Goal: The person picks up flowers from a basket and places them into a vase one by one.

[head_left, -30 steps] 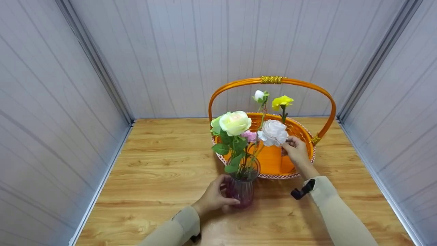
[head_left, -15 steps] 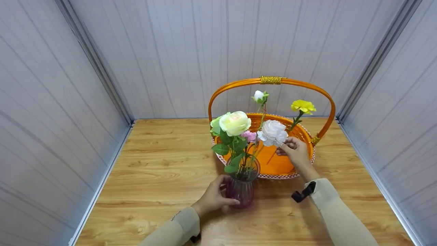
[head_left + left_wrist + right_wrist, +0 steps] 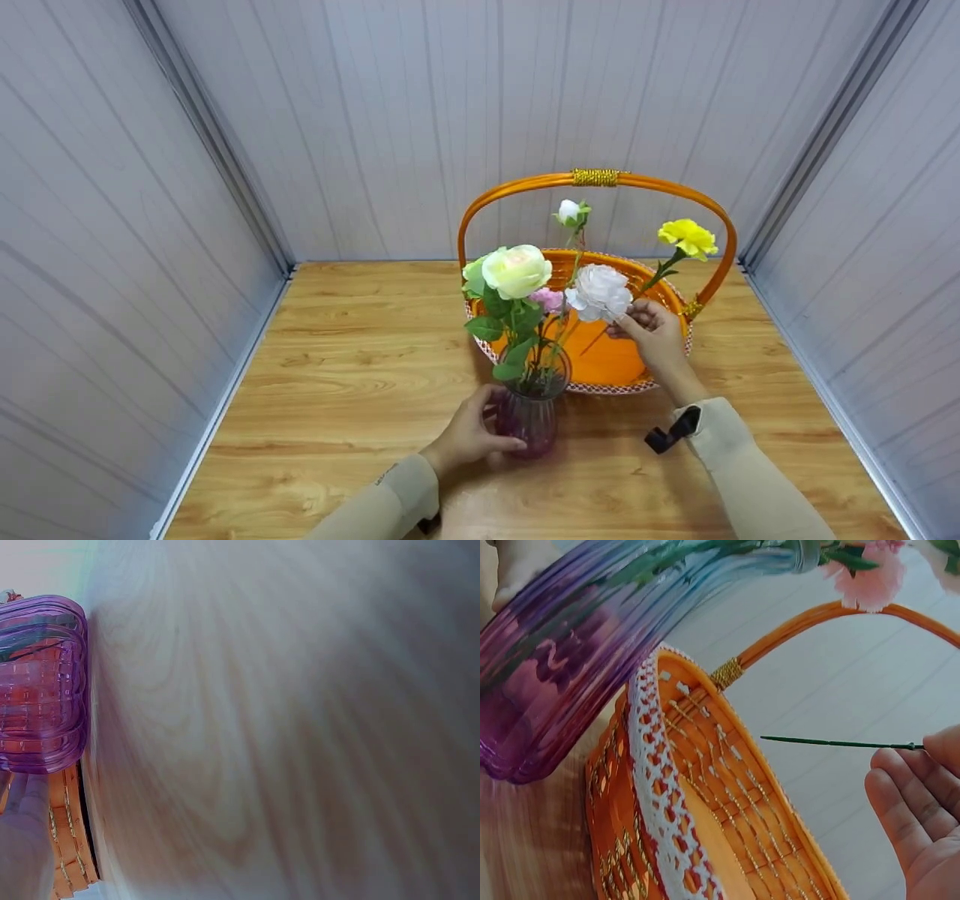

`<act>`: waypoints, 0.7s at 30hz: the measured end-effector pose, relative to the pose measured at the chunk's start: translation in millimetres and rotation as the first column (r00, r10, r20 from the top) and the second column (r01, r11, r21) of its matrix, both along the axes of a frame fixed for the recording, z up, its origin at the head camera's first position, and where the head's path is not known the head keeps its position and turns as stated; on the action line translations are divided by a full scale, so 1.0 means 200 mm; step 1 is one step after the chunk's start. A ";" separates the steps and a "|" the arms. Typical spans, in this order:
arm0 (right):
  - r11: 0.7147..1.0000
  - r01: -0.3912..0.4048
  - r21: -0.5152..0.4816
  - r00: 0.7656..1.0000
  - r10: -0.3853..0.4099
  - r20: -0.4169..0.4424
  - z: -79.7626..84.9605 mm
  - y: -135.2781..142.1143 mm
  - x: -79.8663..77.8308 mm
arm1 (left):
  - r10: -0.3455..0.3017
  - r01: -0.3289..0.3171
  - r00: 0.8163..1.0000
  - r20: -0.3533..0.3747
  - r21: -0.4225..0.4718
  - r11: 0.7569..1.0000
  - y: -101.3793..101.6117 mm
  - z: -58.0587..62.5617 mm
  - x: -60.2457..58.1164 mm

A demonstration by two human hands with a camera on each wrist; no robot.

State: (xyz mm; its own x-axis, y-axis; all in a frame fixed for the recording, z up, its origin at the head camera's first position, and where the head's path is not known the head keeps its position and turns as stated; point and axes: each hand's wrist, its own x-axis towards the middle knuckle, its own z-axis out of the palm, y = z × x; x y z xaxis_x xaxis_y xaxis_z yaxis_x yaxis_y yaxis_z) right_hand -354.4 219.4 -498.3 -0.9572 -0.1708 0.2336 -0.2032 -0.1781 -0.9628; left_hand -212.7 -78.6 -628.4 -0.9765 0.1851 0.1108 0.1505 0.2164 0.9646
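My left hand (image 3: 466,433) holds the ribbed purple-tinted glass vase (image 3: 531,427), which stands upright on the table. In the vase are a pale cream rose (image 3: 517,271), a pink carnation (image 3: 547,300), a white ruffled flower (image 3: 600,292) and a white bud (image 3: 570,213). Behind the white flower, my right hand (image 3: 660,345) pinches a yellow carnation (image 3: 688,239) by its stem. Its bloom leans to the right over the basket's right side. In the right wrist view the thin dark stem (image 3: 829,742) sticks out past the fingertips, apart from the vase.
Close behind the vase sits an orange woven basket (image 3: 615,388) with a white-and-red lace rim. Its tall arched handle (image 3: 525,181) rises behind the flowers. The wooden table (image 3: 360,360) is enclosed by pale panel walls (image 3: 390,127) at the back and both sides.
The yellow carnation has swung from nearly upright to a rightward tilt, its bloom moving right and slightly down. My right hand has shifted only slightly. My left hand and the vase stay put.
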 end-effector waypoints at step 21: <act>0.999 -0.048 0.009 0.987 0.049 -0.150 0.10 0.02 0.15 | -0.007 0.007 1.000 0.000 -0.005 1.000 0.00 0.00 0.00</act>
